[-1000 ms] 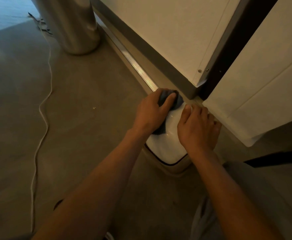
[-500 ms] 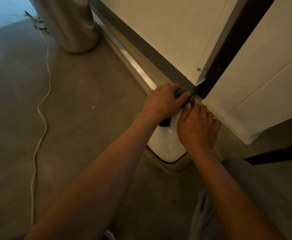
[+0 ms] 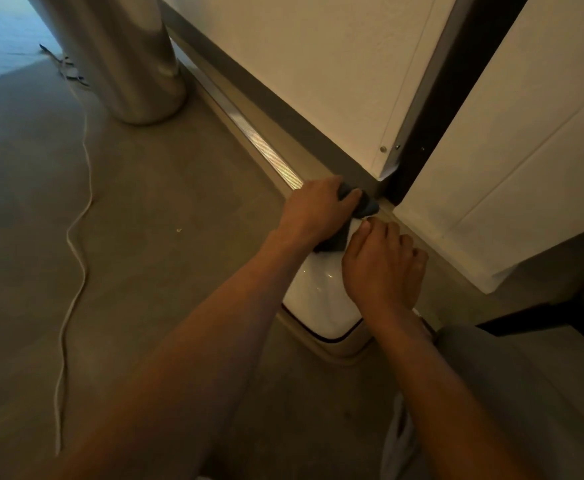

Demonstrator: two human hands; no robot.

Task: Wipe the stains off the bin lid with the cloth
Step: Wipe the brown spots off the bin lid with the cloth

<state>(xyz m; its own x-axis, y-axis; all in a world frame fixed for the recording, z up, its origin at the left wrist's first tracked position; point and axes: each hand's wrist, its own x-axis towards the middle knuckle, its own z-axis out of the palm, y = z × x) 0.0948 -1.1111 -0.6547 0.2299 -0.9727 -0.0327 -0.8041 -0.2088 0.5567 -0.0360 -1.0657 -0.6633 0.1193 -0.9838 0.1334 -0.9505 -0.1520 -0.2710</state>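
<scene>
Hands (image 3: 321,211) (image 3: 384,268) and cloth (image 3: 363,204) hide the bin lid's (image 3: 318,303) far end.

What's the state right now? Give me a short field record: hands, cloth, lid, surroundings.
left hand: grips the cloth at the lid's far end
right hand: rests on the lid, fingers fairly straight
cloth: dark blue, bunched, partly under the left hand
lid: white, glossy, closed; no stains visible on the bare part
bin: beige, on the floor by a white cabinet
floor: white cord, metal column
</scene>
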